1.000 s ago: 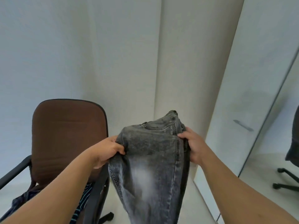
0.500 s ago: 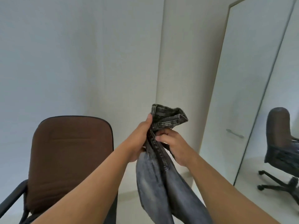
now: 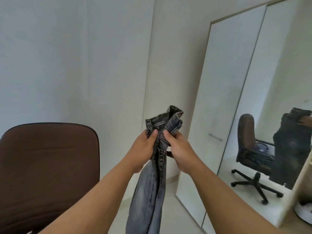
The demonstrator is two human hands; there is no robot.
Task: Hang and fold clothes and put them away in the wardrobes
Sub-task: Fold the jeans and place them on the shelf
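Both hands hold a pair of grey jeans [image 3: 152, 179] up in front of the person, at the middle of the view. The left hand [image 3: 143, 149] grips the denim just below the waistband from the left, thumb laid up along the cloth. The right hand [image 3: 179, 149] grips the same bunch from the right, its fingers curled round the far side and hidden there. The two hands sit close together with only the seam of the jeans between them. Above them the waistband stands up in a crumpled fold; below them the legs hang straight down — folded lengthwise, one on the other — and run out of the bottom of the view.

To the left, low down, stands a brown office chair [image 3: 49, 166], its backrest facing the camera and partly covered by the left forearm. It is near the jeans but not touching them. Behind is a plain pale wall [image 3: 76, 65] with a corner running up the middle.

To the right stands a white wardrobe door [image 3: 224, 81] with a small bar handle [image 3: 215, 137], shut. Beside it a mirror door [image 3: 276, 81] reflects the chair and the dark jeans. At the far right edge a pale wooden panel [image 3: 297, 191] crosses the mirror; what it belongs to is unclear.
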